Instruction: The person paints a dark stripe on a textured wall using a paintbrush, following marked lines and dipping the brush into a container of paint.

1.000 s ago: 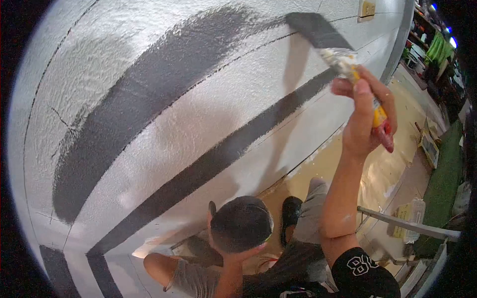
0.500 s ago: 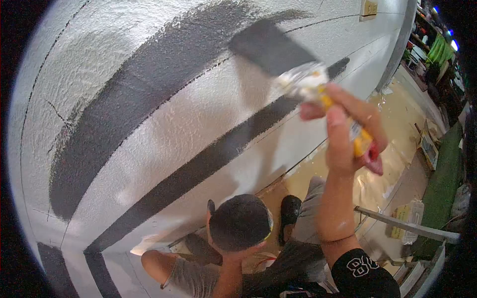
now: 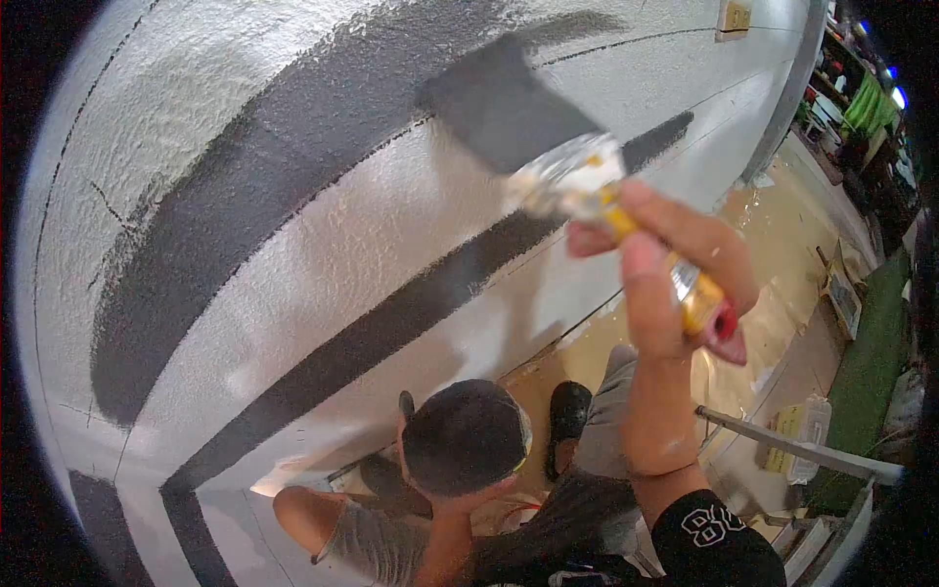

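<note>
My right hand (image 3: 680,264) is closed around the yellow handle of a wide paintbrush (image 3: 514,108). Dark grey paint covers its bristles, and white and yellow smears mark the ferrule. The bristle tip lies over the lower edge of a broad dark grey band (image 3: 245,186) on the white textured wall (image 3: 323,259); contact is hard to tell. Low in the view, my left hand (image 3: 465,501) is wrapped under a round, dark-topped paint pot (image 3: 465,435). Most of the left fingers are hidden by the pot.
A narrower dark band (image 3: 391,318) crosses the wall below. Behind the pot shows a person's grey sleeve (image 3: 377,538). A metal ladder rail (image 3: 802,445), a clear plastic container (image 3: 802,440) and a brown floor covering (image 3: 773,284) are at right. A wall outlet (image 3: 734,18) sits above.
My right hand and the paintbrush have shifted left and slightly down along the wall. The pot in my left hand stays nearly in place.
</note>
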### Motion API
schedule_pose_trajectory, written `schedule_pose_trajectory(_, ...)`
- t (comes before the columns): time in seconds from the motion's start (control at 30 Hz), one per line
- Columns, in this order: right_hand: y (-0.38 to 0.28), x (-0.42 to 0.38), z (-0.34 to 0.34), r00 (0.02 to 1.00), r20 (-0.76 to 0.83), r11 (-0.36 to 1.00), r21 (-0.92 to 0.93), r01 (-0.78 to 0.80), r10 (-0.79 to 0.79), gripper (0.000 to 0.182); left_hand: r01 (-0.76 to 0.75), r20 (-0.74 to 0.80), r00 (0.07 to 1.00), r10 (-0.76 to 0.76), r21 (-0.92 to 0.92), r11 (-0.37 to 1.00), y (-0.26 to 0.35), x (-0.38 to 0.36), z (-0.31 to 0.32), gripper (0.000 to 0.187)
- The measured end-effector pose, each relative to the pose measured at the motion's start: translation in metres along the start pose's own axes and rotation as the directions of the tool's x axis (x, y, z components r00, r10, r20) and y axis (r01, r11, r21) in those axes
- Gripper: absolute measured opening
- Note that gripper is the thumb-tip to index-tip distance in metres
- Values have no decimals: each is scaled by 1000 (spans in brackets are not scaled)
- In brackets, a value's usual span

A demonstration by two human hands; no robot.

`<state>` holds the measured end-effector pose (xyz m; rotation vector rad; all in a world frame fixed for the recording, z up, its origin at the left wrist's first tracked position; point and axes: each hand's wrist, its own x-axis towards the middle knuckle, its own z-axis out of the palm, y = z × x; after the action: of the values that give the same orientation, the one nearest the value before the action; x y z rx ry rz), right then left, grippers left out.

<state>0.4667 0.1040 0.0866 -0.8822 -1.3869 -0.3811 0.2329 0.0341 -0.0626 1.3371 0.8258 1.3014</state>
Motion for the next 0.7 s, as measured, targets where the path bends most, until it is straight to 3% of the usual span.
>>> schedule_pose_trajectory(0.03, 1, 1, -2, 1000, -1, 1000, -1, -2, 2, 23, -194, -22, 972, 235, 489, 851, 4, 2, 4, 77)
schedule_pose_trajectory(0.07, 2, 1, -4, 999, 25, 999, 43, 28, -30, 22, -193, -20, 972, 233, 490, 850, 5, 7, 4, 77)
schedule_pose_trajectory(0.1, 4, 2, -5, 997, 50, 994, 89, 59, -64, 21, -242, -7, 962, 274, 448, 861, 6, 10, 2, 97)
schedule_pose_trajectory(0.13, 4, 4, -5, 997, 50, 994, 90, 58, -63, 21, -289, 4, 949, 315, 405, 867, 6, 12, 0, 135)
schedule_pose_trajectory(0.2, 7, 7, -4, 972, -141, 978, 125, -170, 187, 20, -285, -10, 950, 313, 389, 876, 4, 11, -1, 136)
schedule_pose_trajectory(0.37, 23, 16, -10, 902, -343, 964, 117, -237, 263, 21, -269, -56, 952, 302, 323, 907, -9, 0, -12, 136)
schedule_pose_trajectory(0.43, 24, 14, -12, 885, -352, 953, 123, -278, 304, 21, -117, -125, 974, 187, 426, 897, -18, -13, -26, 126)
schedule_pose_trajectory(0.47, 21, 11, -11, 886, -351, 953, 125, -277, 304, 21, -117, -127, 974, 187, 426, 897, -23, -16, -29, 126)
schedule_pose_trajectory(0.53, 16, 7, -7, 929, -263, 956, 212, -206, 258, 18, -212, -52, 972, 229, 225, 951, -32, -20, -32, 128)
schedule_pose_trajectory(0.57, 15, 7, -3, 959, -267, 991, 118, -67, 97, 20, -212, -52, 972, 228, 224, 951, -32, -17, -28, 128)
schedule_pose_trajectory(0.63, 2, 6, 3, 982, -188, 997, 68, -20, 32, 21, -178, -6, 984, 179, -113, 978, -31, -9, -16, 118)
schedule_pose_trajectory(0.67, -4, 6, 3, 994, -105, 999, 23, 31, -28, 23, -177, -5, 984, 178, -112, 978, -24, -11, -14, 118)
schedule_pose_trajectory(0.7, -7, 7, 0, 994, -107, 999, 23, 30, -28, 23, 44, -86, 994, -74, -307, 951, -11, -13, -10, 116)
